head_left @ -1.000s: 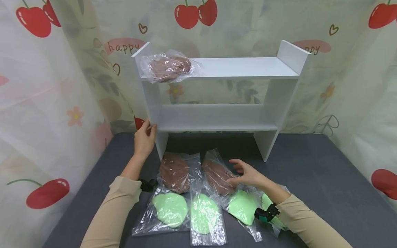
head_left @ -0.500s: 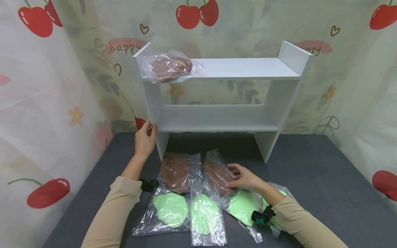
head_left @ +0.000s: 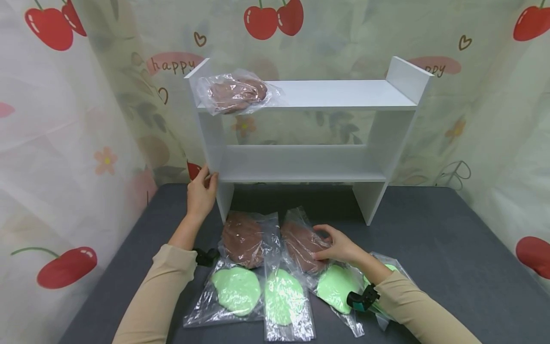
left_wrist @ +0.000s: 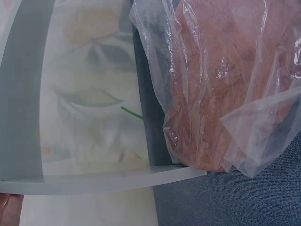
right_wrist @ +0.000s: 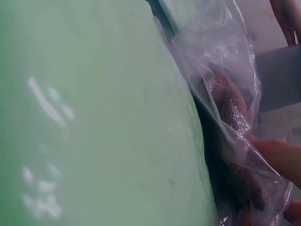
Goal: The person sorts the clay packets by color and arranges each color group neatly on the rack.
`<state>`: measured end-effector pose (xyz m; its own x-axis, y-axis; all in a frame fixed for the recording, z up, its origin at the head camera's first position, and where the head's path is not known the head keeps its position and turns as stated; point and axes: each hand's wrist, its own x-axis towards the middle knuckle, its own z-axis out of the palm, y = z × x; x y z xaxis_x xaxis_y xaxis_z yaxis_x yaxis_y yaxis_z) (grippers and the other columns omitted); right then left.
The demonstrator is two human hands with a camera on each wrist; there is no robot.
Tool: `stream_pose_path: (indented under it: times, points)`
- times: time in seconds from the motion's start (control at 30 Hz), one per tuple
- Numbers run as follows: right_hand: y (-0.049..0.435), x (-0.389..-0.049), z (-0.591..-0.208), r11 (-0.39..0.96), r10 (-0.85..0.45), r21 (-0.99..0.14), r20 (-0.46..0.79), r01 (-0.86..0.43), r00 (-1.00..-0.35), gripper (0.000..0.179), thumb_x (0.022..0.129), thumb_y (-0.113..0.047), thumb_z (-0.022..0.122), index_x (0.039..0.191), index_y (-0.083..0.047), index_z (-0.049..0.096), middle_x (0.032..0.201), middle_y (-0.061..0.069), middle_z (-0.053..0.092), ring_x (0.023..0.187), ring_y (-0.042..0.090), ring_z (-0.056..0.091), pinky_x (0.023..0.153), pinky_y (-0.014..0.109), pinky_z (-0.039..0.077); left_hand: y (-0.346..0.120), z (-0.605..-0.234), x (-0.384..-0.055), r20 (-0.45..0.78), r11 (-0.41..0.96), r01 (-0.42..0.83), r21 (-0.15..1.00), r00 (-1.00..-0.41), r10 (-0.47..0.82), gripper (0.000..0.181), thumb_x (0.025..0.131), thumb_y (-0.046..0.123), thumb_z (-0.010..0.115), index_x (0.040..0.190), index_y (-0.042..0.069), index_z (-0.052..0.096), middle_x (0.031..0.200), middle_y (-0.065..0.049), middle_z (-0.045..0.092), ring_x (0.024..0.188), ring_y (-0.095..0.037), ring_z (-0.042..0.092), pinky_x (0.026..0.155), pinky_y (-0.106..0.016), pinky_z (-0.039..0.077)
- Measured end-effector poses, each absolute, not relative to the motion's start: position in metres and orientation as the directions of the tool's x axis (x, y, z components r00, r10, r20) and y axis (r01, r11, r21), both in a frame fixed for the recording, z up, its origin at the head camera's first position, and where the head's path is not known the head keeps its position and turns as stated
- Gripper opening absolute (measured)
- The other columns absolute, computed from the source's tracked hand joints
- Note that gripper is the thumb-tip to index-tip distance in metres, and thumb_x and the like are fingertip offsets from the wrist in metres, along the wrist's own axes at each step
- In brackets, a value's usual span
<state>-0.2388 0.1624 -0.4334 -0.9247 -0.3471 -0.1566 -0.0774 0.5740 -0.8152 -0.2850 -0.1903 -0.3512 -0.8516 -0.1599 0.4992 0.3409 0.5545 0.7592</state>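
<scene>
My left hand (head_left: 200, 197) grips the left side panel of a white shelf unit (head_left: 301, 165) at its middle board, thumb at the front edge. My right hand (head_left: 341, 249) is at the right-hand bag of brown, clay-like material (head_left: 301, 246) on the table, thumb and fingers curled at its right edge. In the right wrist view a fingertip (right_wrist: 277, 153) presses the clear plastic. A second brown bag (head_left: 241, 239) lies just left of it, in front of the shelf's left leg; it also fills much of the left wrist view. Another brown bag (head_left: 238, 93) rests on the top board's left end.
Several bags of light green material lie along the near side: one at left (head_left: 236, 291), one in the middle (head_left: 283, 296), one (head_left: 337, 289) below my right wrist, and one partly hidden by that arm. Patterned curtains (head_left: 107, 119) surround the dark table (head_left: 429, 239).
My right hand has moved slightly down and its fingers have closed in on the edge of the right-hand brown bag. The left hand stays on the shelf panel.
</scene>
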Motion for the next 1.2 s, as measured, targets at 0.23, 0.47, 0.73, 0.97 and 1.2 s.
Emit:
stream_pose_path:
  times: [0.23,0.47,0.73,0.97,1.2]
  points:
    - [0.161,-0.238,-0.433,0.543,-0.343,-0.838,-0.152,-0.063,-0.927,0.072,0.074,-0.016,0.079,0.136,-0.009,0.044,0.132,0.026,0.046,0.108,0.031,0.055,0.069,0.031,0.050,-0.190,-0.351,-0.285,0.501,0.554,0.344,0.758,-0.851,-0.157,0.045,0.097,0.015,0.050,0.141,0.013,0.043,0.131,-0.020,0.056,0.112,-0.035,0.060,0.087,-0.048,0.052]
    - [0.168,-0.239,-0.427,0.525,-0.401,-0.847,-0.163,-0.081,-0.902,0.070,0.079,-0.027,0.075,0.138,-0.007,0.042,0.114,0.021,0.059,0.087,0.022,0.064,0.070,0.032,0.051,-0.190,-0.352,-0.286,0.499,0.547,0.342,0.764,-0.851,-0.165,0.044,0.097,0.016,0.050,0.141,0.013,0.044,0.132,-0.018,0.055,0.113,-0.034,0.060,0.086,-0.048,0.053]
    - [0.179,-0.241,-0.418,0.473,-0.500,-0.871,-0.142,-0.133,-0.854,0.061,0.088,-0.024,0.065,0.140,-0.003,0.040,0.123,0.024,0.055,0.083,0.013,0.060,0.070,0.028,0.050,-0.191,-0.352,-0.286,0.497,0.549,0.340,0.763,-0.852,-0.163,0.046,0.097,0.015,0.050,0.142,0.014,0.042,0.132,-0.018,0.055,0.113,-0.034,0.060,0.086,-0.048,0.052]
    - [0.183,-0.236,-0.409,0.431,-0.511,-0.892,-0.116,-0.137,-0.852,0.061,0.089,-0.021,0.063,0.141,-0.001,0.038,0.134,0.029,0.044,0.086,0.012,0.063,0.073,0.027,0.053,-0.191,-0.351,-0.286,0.495,0.554,0.338,0.761,-0.855,-0.158,0.047,0.097,0.015,0.050,0.143,0.015,0.041,0.133,-0.018,0.055,0.114,-0.034,0.059,0.087,-0.048,0.052]
    - [0.185,-0.233,-0.400,0.463,-0.503,-0.867,-0.085,-0.185,-0.860,0.058,0.089,-0.023,0.064,0.140,-0.006,0.041,0.140,0.025,0.041,0.094,0.015,0.064,0.074,0.027,0.054,-0.191,-0.352,-0.285,0.490,0.551,0.337,0.764,-0.858,-0.154,0.046,0.097,0.016,0.050,0.143,0.016,0.041,0.133,-0.017,0.055,0.114,-0.034,0.059,0.086,-0.048,0.053]
